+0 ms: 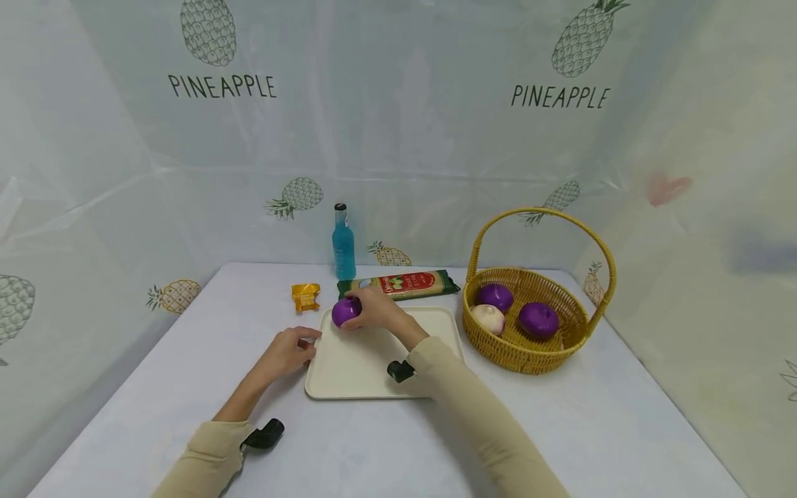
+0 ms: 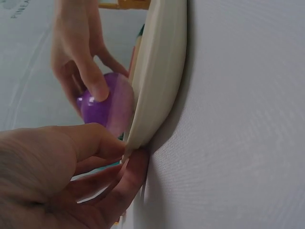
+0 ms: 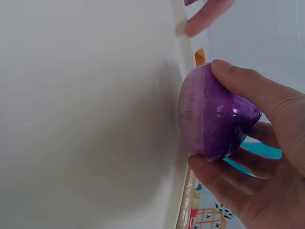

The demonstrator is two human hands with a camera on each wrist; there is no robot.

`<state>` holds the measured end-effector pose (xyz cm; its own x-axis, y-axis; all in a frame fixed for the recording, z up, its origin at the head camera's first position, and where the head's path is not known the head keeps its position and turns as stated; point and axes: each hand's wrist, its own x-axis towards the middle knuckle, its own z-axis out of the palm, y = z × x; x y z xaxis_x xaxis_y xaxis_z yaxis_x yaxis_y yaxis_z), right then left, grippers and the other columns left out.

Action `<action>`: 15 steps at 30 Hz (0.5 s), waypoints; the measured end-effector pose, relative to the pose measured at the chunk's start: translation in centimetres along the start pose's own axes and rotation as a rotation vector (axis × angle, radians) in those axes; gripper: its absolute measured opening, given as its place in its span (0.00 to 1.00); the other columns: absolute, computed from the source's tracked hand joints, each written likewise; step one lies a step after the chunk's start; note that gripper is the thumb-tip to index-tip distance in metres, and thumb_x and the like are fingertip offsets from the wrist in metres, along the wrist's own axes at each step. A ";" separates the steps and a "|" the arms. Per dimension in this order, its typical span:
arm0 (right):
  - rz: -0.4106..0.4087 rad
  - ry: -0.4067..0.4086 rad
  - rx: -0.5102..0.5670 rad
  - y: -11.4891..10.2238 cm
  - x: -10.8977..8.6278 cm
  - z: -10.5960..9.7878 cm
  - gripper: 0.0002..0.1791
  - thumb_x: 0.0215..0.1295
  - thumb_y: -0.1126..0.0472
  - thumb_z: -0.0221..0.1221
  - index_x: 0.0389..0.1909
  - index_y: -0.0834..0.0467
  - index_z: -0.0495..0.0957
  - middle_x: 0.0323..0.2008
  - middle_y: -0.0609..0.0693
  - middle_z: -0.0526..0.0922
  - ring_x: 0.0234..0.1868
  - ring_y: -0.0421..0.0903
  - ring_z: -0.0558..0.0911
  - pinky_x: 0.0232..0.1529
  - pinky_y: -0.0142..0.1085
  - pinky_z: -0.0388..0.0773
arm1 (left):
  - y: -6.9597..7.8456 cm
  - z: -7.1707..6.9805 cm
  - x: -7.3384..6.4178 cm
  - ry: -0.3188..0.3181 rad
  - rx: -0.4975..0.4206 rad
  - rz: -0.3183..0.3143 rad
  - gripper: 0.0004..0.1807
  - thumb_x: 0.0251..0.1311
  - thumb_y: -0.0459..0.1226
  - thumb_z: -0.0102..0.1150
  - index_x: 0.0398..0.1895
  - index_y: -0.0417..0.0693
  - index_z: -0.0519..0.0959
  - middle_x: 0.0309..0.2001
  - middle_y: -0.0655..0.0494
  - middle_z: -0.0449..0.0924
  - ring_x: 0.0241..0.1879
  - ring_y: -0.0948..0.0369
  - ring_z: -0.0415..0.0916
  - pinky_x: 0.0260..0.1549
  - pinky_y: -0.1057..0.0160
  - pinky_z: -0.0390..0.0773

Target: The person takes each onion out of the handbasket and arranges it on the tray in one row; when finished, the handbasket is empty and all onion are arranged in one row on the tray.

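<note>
In the head view my right hand (image 1: 376, 308) holds a purple-and-white turnip (image 1: 346, 313) over the far left corner of a cream tray (image 1: 349, 377). The right wrist view shows thumb and fingers curled around the turnip (image 3: 214, 114), its pale side toward the tray (image 3: 71, 119). My left hand (image 1: 288, 354) is at the tray's left edge. Seen from the left wrist, the thumb and fingers of that hand (image 2: 90, 167) pinch the rim of the tray (image 2: 162, 71), thumb above and fingers below.
A wicker basket (image 1: 529, 363) with a tall handle stands to the right, holding two purple turnips (image 1: 539, 320) and one white-side-up turnip (image 1: 488, 319). Behind the tray lie a green-ended packet (image 1: 411, 283) and a small orange packet (image 1: 306, 297). A blue bottle (image 1: 344, 249) stands near the back sheet.
</note>
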<state>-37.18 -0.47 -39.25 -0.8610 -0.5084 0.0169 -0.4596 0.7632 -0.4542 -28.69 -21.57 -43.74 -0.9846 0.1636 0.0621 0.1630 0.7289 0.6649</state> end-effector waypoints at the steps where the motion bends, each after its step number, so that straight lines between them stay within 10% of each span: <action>1: 0.007 0.001 0.001 -0.1 0.1 0.1 0.41 0.54 0.47 0.70 0.68 0.53 0.69 0.58 0.53 0.77 0.58 0.49 0.75 0.59 0.42 0.79 | 0.0 0.0 0.0 0.000 -0.001 0.003 0.21 0.55 0.27 0.57 0.54 0.36 0.80 0.50 0.40 0.82 0.37 0.58 0.80 0.32 0.64 0.82; 15: -0.018 0.010 0.054 -1.0 0.9 1.3 0.40 0.55 0.46 0.69 0.69 0.53 0.68 0.62 0.54 0.76 0.61 0.50 0.75 0.61 0.42 0.78 | 0.3 0.3 0.1 0.004 -0.018 0.011 0.20 0.53 0.26 0.58 0.52 0.36 0.81 0.49 0.39 0.82 0.30 0.61 0.78 0.26 0.68 0.79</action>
<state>-37.27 -2.18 -39.93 -0.8551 -0.5174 0.0342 -0.4626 0.7313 -0.5013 -28.69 -21.13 -43.74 -0.9829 0.1692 0.0726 0.1731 0.7146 0.6777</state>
